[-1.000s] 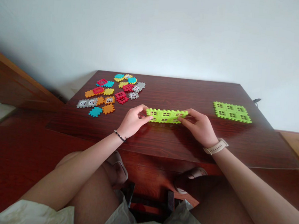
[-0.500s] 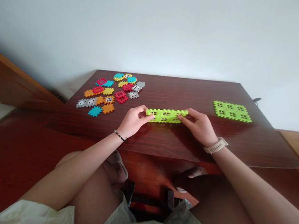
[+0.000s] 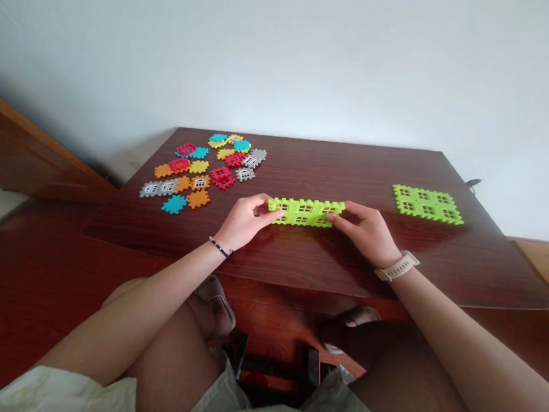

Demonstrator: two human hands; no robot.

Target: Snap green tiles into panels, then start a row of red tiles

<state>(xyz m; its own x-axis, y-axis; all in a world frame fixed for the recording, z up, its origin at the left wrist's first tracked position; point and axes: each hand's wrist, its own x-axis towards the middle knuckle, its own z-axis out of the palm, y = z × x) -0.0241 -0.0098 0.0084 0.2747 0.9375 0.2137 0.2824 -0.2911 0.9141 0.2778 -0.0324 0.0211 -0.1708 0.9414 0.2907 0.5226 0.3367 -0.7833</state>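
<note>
Between my hands is a lime-green panel of joined interlocking window tiles point(image 3: 304, 212), tilted up toward me over the near middle of the table. My left hand point(image 3: 249, 220) pinches its left end, thumb on the near face. At the right end my right hand point(image 3: 361, 229) grips it the same way, fingers partly hidden behind. Farther right a second lime-green panel of window tiles point(image 3: 428, 204) lies flat. Whether the held panel's lower edge touches the table I cannot tell.
Loose interlocking tiles in several colours, such as a blue tile point(image 3: 174, 204), an orange tile point(image 3: 199, 199) and a red tile point(image 3: 223, 179), lie scattered on the left of the dark wooden table point(image 3: 335, 166). A pale wall point(image 3: 316, 62) stands behind it.
The held panel's face shows slightly more toward me, its windows looking a little taller. Both hands keep their hold in nearly the same place.
</note>
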